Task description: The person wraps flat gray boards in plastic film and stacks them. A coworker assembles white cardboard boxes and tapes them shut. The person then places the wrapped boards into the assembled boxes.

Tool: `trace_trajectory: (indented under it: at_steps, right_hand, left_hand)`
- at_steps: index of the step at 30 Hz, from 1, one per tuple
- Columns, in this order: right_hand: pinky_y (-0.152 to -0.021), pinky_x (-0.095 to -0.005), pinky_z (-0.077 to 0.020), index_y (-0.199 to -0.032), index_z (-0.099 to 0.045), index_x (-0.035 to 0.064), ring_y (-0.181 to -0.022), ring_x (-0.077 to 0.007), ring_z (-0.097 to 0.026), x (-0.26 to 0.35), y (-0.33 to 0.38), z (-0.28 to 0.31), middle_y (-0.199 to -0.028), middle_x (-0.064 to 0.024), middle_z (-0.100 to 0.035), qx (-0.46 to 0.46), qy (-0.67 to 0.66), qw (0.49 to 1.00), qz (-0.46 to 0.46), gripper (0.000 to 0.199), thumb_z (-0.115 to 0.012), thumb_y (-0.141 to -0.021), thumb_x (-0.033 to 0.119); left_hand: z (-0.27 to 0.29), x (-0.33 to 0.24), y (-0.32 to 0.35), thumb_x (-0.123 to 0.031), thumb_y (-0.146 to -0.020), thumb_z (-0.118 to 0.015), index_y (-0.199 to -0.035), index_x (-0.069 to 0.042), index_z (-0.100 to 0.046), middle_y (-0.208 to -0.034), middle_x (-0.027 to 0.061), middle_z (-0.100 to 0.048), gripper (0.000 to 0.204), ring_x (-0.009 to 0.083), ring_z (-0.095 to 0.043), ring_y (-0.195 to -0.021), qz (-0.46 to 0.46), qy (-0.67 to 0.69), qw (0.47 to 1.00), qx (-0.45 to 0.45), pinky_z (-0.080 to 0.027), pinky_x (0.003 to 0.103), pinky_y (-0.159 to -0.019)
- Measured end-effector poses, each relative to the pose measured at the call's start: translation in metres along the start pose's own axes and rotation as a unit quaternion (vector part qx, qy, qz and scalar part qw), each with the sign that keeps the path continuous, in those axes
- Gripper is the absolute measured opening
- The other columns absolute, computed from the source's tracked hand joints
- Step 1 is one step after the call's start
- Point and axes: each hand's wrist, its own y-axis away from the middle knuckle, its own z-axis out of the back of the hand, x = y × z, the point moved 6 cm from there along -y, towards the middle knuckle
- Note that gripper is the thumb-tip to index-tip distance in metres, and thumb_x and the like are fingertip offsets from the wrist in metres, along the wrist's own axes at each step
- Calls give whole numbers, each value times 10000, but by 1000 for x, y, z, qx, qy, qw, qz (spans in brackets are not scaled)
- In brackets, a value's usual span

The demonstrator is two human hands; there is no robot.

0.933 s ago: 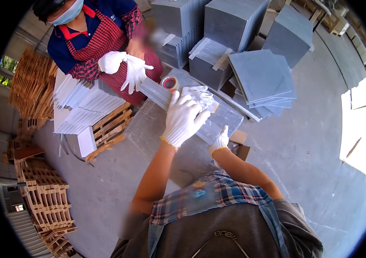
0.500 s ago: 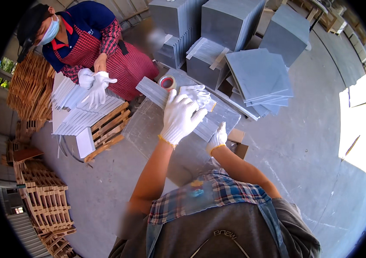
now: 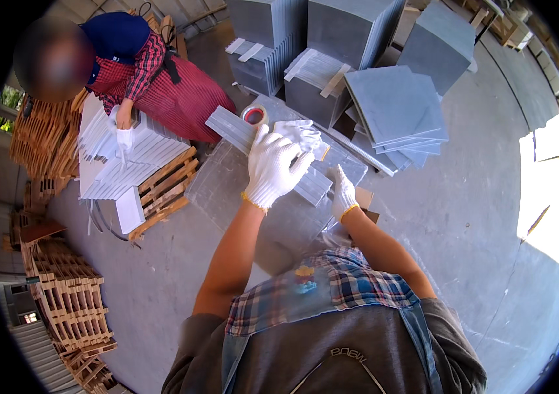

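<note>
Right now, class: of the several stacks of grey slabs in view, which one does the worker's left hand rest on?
The long narrow bundle of grey strips lying across the wrapped table, beside the tape roll. The left hand lies on it; the other stacks stand farther back, untouched.

co-worker's face (image 3: 53, 62) blurred; slab bundle (image 3: 273, 154) partly hidden under left hand (image 3: 273, 164), grip there unclear
</note>
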Motion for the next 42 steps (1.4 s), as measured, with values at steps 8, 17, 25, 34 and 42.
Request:
trace_trajectory:
  at_steps: [8,17,25,34,42]
  right_hand:
    - [-1094,-414,-418,-1512,-389,41,-1345,-383,-491,-37,4,53,-1432,-229,-532,1,538,810,233,933,-772,-741,404]
    - [-1046,-451,-450,-1392,-505,65,-1229,-380,-545,-58,-8,19,-1283,-203,-603,-39,547,781,298,872,-844,-658,392]
    - [-1041,-443,-459,-1332,-558,77,-1215,-377,-559,-50,-11,17,-1253,-186,-627,-19,580,765,278,764,-828,-693,395]
    - [-1081,-443,-431,-1478,-384,24,-1295,-362,-515,-45,-7,11,-1378,-192,-563,28,622,744,242,976,-842,-693,381]
    - [-1018,-400,-490,-1491,-365,-23,-1222,-334,-610,87,144,-57,-1358,-230,-582,103,427,807,395,1005,-892,-688,275]
  left_hand:
    - [3,-2,-5,-262,-813,-740,-647,-87,-679,-679,79,-658,248,296,-617,-742,-11,-4,1000,-3,-437,466,-927]
    - [2,-5,-11,-272,-778,-757,-615,-108,-650,-661,58,-633,256,285,-595,-715,-8,-8,1000,13,-436,445,-862]
    - [-3,-2,-13,-258,-787,-747,-625,-100,-655,-671,56,-640,244,287,-602,-732,13,-3,999,37,-427,480,-939]
    - [5,1,-8,-257,-762,-760,-637,-98,-672,-679,48,-641,220,261,-610,-747,22,3,1000,17,-416,513,-1021]
    - [14,-1,-3,-280,-747,-766,-619,-98,-663,-633,66,-611,245,270,-603,-733,11,1,999,-53,-435,474,-989]
